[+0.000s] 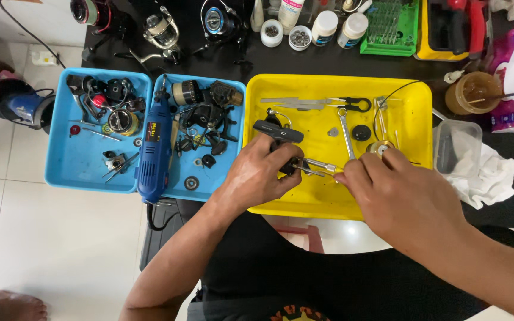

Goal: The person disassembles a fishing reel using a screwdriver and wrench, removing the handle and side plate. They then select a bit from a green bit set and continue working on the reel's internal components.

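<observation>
**Reel body and shaft held end to end over the near edge of the yellow tray**

While both hands hover above the yellow tray [411,89], the whole matter turns on one line: a slim metal shaft [319,167] runs nearly level, left to right, between them. The left hand [256,176] is clenched around a dark reel body [278,132], whose black arm sticks up and away toward the tray's middle. From the lower part of that body the shaft juts out to the right. The right hand [397,196] comes in from the tray's right side, and its fingertips [345,176] are pinched at the shaft's free end; whether they grip the shaft itself or a small tool laid along it, I cannot tell. Each hand therefore sits at one end of the same long axis, the left nearer the body, the right nearer the tip, and both close to the tray's near edge.

Farther back on the tray lie a spanner [345,134], black-handled scissors [352,104], a round black cap [362,132] and a brass-coloured spool [381,147] just beyond the right knuckles. Left of the yellow tray, a blue tray [60,172] holds loose reel parts and a blue rotary tool [154,151]. Along the desk's far edge stand small bottles [325,27] and whole fishing reels [163,31].
</observation>
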